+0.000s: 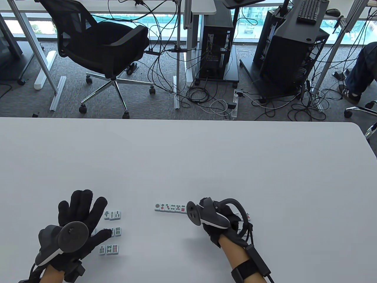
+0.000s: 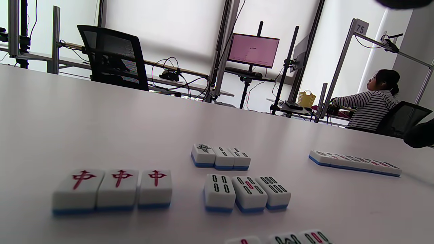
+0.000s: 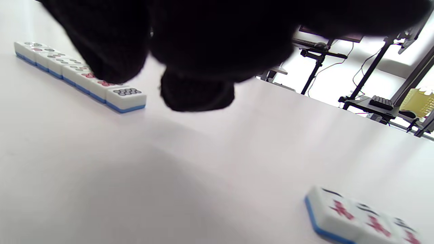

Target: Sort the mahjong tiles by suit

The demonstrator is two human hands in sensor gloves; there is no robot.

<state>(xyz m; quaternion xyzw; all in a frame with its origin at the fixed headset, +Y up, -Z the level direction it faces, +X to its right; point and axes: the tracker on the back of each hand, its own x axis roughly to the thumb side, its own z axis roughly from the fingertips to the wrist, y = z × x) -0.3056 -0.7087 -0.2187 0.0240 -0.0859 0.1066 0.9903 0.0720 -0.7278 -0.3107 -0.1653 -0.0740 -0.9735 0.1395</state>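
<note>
The left hand [image 1: 81, 218] lies flat with fingers spread, holding nothing. Just right of it sit three short bamboo rows [image 1: 112, 232]; under it, the left wrist view shows three red tiles [image 2: 113, 189]. The right hand [image 1: 219, 219] is curled with fingers tucked under; what it holds, I cannot tell. The dot row [image 1: 170, 207] runs left from its fingers [image 3: 196, 91], and character tiles [image 3: 359, 217] lie beneath it, on the table [image 1: 188, 159]
</note>
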